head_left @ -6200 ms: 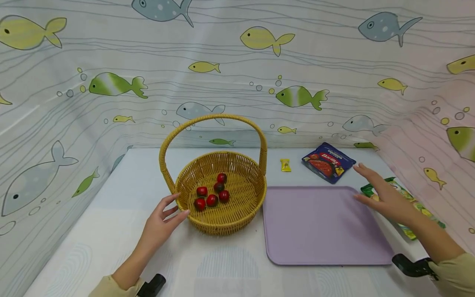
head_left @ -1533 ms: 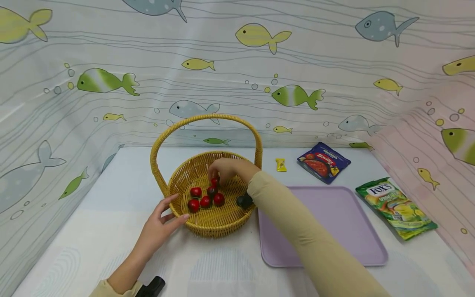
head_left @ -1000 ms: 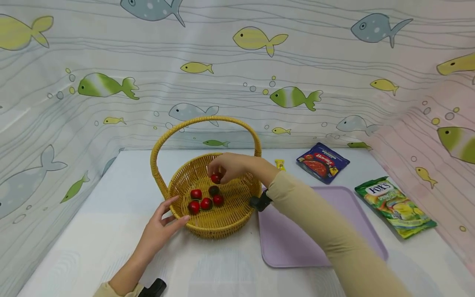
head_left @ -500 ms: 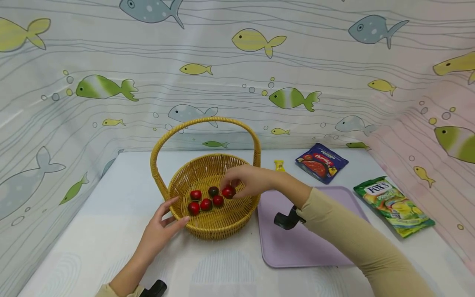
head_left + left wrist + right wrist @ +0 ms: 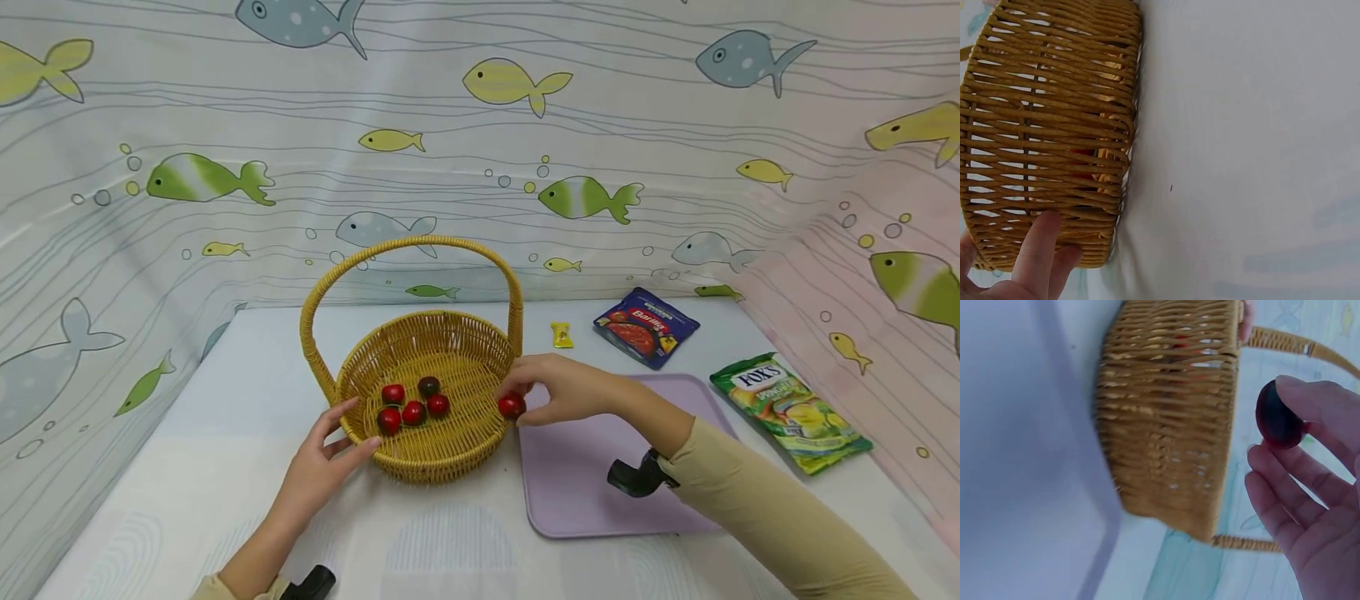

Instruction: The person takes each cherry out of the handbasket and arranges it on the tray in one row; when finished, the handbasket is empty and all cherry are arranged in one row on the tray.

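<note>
A round wicker basket (image 5: 465, 433) with a tall arched handle stands left of the lilac tray (image 5: 585, 500). Several dark red cherries (image 5: 413, 413) lie grouped on its bottom, one of them nearly black. My left hand (image 5: 322, 458) rests against the basket's left front side, thumb and fingers spread. In the left wrist view, its fingers (image 5: 1036, 256) touch the woven outer wall. My right hand (image 5: 562, 390) pinches one cherry (image 5: 512, 406) between thumb and fingertips, at the basket's right rim beside the tray's left edge. The right wrist view shows that cherry (image 5: 1279, 415) held above rim height.
Behind the tray lie a small yellow wrapped candy (image 5: 561, 335) and a blue Barilla pouch (image 5: 647, 327). A green Fox's candy bag (image 5: 791, 414) lies right of the tray. A fish-patterned cloth (image 5: 450, 183) walls the white table at the back and sides.
My right hand reached into the basket, took a cherry from the group, lifted it and carried it right to the rim. My left hand has stayed at the basket.
</note>
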A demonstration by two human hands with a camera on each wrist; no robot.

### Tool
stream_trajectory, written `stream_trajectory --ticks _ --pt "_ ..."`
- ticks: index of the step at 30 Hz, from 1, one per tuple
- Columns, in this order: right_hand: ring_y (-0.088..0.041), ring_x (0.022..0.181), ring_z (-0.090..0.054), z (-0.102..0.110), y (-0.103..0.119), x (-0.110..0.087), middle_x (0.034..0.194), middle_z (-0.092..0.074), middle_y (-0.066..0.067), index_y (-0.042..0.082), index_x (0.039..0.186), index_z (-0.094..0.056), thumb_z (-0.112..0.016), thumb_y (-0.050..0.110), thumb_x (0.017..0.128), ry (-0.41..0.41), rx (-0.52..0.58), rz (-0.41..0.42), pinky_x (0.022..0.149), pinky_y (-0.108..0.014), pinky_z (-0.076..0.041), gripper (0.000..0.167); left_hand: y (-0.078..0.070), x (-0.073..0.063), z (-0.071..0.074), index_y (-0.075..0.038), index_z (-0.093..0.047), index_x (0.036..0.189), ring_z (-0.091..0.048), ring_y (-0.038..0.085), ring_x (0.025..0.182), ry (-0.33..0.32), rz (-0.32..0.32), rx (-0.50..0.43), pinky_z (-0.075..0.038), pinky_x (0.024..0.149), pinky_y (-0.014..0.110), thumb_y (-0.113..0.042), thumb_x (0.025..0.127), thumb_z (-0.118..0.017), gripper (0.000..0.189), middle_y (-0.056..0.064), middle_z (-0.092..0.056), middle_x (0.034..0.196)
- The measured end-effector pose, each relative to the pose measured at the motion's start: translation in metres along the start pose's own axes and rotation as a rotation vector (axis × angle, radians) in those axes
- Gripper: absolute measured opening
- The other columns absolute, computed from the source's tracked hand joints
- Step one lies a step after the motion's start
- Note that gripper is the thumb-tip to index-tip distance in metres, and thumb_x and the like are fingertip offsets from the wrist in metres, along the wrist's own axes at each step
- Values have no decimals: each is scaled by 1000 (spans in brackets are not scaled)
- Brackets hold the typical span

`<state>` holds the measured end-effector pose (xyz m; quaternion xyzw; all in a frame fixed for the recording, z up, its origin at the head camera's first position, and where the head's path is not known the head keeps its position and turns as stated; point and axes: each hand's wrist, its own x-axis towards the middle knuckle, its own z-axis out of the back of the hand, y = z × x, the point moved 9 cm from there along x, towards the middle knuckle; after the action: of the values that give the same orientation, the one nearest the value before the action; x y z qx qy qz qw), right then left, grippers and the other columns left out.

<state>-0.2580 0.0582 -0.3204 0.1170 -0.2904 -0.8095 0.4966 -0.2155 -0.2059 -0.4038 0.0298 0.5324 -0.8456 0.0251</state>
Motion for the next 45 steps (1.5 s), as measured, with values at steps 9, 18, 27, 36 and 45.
stream_trajectory --ticks 9,18,27,36,45 --pt "-8 90 -56 -4 -23 -36 96 -58 11 17 110 -65 -74 19 81 -68 23 -89 79 -30 -48 31 2 -1 2 -20 -29 144 -43 43 121 7 20 16 -45 88 50 -40 85 -67 73 20 -21 147" --pt "-10 91 -57 -15 -51 -60 99 -60 9 12 109 -65 -75 19 80 -92 25 -185 80 -40 -50 32 0 -2 1 -20 -30 144 -43 43 121 8 17 15 -45 88 49 -40 85 -67 73 20 -21 147" --pt "-11 87 -57 -28 -70 -68 97 -62 7 9 107 -65 -76 18 79 -109 10 -216 77 -35 -50 32 -1 -3 -1 -20 -29 144 -42 43 121 13 21 8 -46 88 49 -39 85 -67 72 20 -20 148" --pt "-10 89 -58 -41 -79 -67 100 -61 4 9 107 -65 -76 18 78 -61 3 -235 78 -32 -50 32 0 -3 -1 -20 -30 144 -42 43 121 10 19 6 -46 88 49 -39 85 -67 72 20 -21 148" --pt "-10 88 -57 -44 -83 -67 100 -61 4 10 107 -64 -77 20 77 -38 -12 -254 78 -30 -49 34 1 -1 -1 -21 -29 144 -41 43 122 15 21 3 -45 89 49 -38 86 -66 72 21 -19 148"
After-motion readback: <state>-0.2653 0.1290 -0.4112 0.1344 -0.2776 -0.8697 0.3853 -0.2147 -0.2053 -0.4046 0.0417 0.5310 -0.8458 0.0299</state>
